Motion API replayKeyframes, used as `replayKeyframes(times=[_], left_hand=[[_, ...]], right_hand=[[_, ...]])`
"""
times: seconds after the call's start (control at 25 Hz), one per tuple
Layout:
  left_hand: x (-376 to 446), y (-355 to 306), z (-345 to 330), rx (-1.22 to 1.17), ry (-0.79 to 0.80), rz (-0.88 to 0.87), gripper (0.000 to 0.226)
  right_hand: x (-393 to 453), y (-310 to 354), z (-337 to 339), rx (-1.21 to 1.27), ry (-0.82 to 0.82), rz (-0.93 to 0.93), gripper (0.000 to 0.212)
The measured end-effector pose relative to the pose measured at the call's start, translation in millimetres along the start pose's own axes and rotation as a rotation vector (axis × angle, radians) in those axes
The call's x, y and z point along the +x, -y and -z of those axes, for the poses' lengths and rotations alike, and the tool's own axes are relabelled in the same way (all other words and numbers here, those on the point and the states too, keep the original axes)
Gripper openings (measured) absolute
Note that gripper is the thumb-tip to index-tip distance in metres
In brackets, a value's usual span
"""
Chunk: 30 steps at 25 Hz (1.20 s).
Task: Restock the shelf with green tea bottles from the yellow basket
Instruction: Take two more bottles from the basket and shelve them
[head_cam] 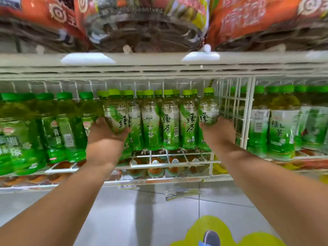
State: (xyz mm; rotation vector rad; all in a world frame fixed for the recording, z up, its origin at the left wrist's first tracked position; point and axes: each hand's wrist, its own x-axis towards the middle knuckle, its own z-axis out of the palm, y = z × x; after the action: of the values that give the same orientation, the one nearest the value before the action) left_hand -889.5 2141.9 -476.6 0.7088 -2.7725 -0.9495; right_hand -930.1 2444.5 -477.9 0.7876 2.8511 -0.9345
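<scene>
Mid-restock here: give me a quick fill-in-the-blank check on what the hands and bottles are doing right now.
1. Each hand grips one green tea ____.
2. The left hand holds its bottle at the ____ end of the row on the wire shelf.
3. The right hand holds a bottle beside the white wire ____.
4. The bottle caps are ____.

Missing words: bottle; left; divider; green

Bottles [169,121] on shelf [177,157], between dividers [248,112]
</scene>
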Motion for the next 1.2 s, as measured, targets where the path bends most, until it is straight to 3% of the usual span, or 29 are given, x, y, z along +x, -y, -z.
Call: replayKeyframes(times=[0.08,0.28,0.44,0.76,0.92,1.04,1.2], left_hand=[[-4,-1,-3,0.101,-0.01,0.015,0.08],[-17,-6,4,0.392,-0.163,-0.085,0.078],[-21,-8,-3,0.332,-0.114,0.012,0.081],[-28,-1,-3,0.243,-0.067,0.051,0.092],[-40,-3,4,0.195,-0.05,0.055,0.088],[-57,-4,11,0.261,-0.058,-0.076,0.083],[-80,9,11,0.449,-0.053,-0.344,0.089]], right_hand=[[8,1,-7,0.004,-0.004,-0.023,0.049],[19,-3,-14,-0.093,0.027,0.024,0.051],[21,-5,-10,-0.174,0.078,0.079,0.054],[2,-9,-3,-0.085,0.184,0.024,0.094],[-19,-14,5,-0.06,0.215,0.031,0.095],[-38,-26,5,-0.027,0.236,0.14,0.086],[-58,-27,6,-0.245,0.206,0.297,0.08]])
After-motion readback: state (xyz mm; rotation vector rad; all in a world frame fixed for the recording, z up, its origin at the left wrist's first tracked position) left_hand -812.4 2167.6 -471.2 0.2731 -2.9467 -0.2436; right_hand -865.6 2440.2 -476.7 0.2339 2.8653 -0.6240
